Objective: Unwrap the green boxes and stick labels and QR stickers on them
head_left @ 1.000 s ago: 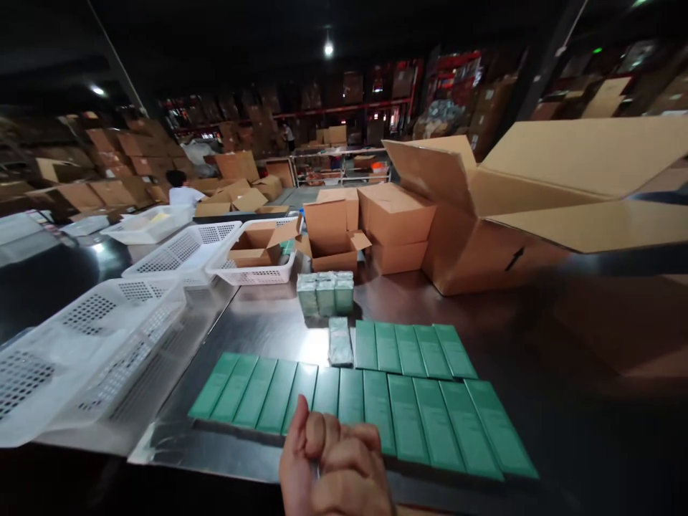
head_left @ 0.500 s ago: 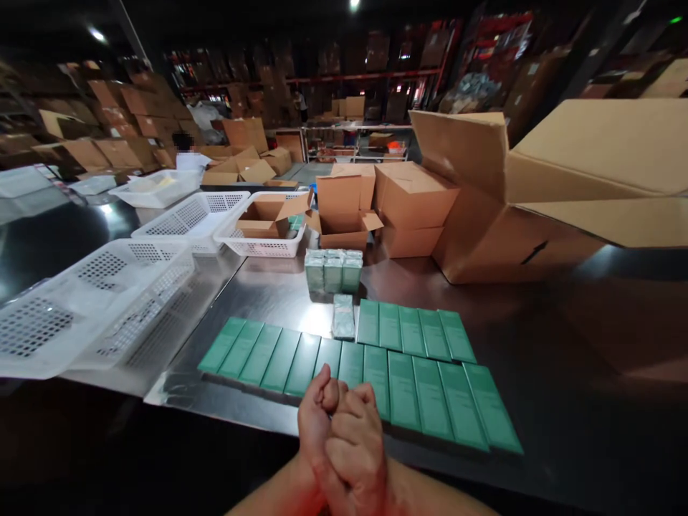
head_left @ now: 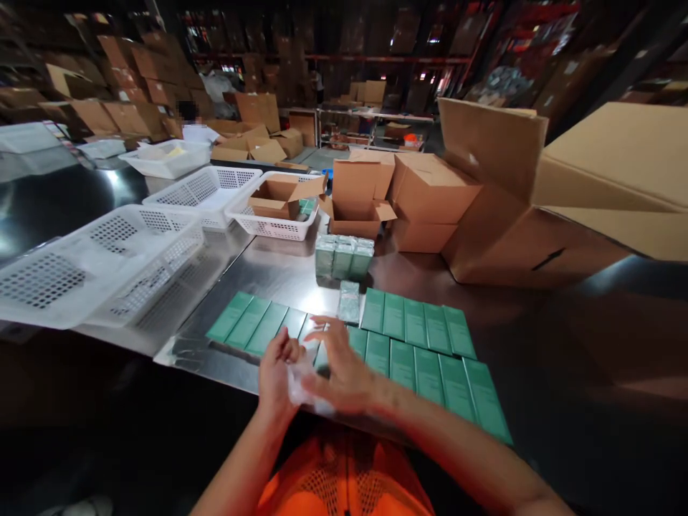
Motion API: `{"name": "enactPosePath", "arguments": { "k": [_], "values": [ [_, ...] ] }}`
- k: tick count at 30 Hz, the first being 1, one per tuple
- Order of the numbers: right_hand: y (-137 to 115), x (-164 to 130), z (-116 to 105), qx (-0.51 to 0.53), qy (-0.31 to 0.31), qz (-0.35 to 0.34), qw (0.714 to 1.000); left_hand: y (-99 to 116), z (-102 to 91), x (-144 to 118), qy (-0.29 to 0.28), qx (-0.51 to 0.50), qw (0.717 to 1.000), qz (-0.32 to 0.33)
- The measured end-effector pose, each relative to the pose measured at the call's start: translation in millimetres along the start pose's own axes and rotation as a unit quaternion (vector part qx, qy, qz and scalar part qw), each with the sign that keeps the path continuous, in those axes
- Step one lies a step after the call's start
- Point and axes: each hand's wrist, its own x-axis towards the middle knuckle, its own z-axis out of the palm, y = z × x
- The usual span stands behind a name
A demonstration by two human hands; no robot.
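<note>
My left hand [head_left: 276, 376] is closed on a crumpled piece of clear plastic film [head_left: 299, 380], just over the front edge of the table. Beside it my right hand [head_left: 344, 365] is open, with its fingers spread and curved and its thumb by the film. Beneath and around both hands lies a long row of flat green boxes [head_left: 405, 365]. A shorter row of green boxes [head_left: 404, 319] lies behind its right part. Behind the rows is a single film-wrapped pack [head_left: 349, 301], and farther back stands a wrapped stack of green packs [head_left: 344, 258].
White perforated baskets [head_left: 115, 261] line the left side. One basket [head_left: 276, 228] holds an open carton [head_left: 274, 198]. Brown cartons [head_left: 430, 197] stand at the back, with a large open carton [head_left: 499, 236] on the right. Another person [head_left: 198, 132] is far off at left.
My hands were clasped together as fists; now they are apart, with plastic film showing between them. My right hand's fingers have spread. The view has tilted down, showing an orange vest.
</note>
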Motion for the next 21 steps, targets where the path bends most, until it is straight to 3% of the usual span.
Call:
{"name": "enactPosePath", "arguments": {
  "k": [2, 3, 5, 8, 11, 17, 21],
  "values": [
    [36.6, 20.2, -21.5, -0.136, -0.096, 0.082, 0.983, 21.5, -15.7, 1.8, 0.042, 0.049, 0.995, 0.073],
    [55.8, 30.0, -31.4, -0.212, -0.173, 0.091, 0.957, 30.4, -25.0, 1.3, 0.068, 0.087, 0.987, 0.114],
    [90.1, 46.7, -44.2, -0.319, -0.325, 0.036, 0.889, 43.2, -44.3, -1.0, 0.113, 0.167, 0.962, 0.183],
    [119.2, 62.0, -44.4, -0.331, -0.419, -0.064, 0.843, 50.3, -66.6, -3.8, 0.14, 0.27, 0.919, 0.251],
    [124.4, 69.3, -37.1, -0.312, -0.447, -0.133, 0.828, 50.0, -73.1, -2.0, 0.117, 0.356, 0.888, 0.267],
    [125.4, 67.5, -39.2, -0.338, -0.363, -0.156, 0.854, 44.0, -45.0, 10.3, 0.013, 0.286, 0.958, 0.019],
    [131.9, 53.4, -39.2, -0.336, -0.307, -0.164, 0.875, 27.7, -18.2, 25.1, -0.013, 0.249, 0.968, -0.027]
  ]
}}
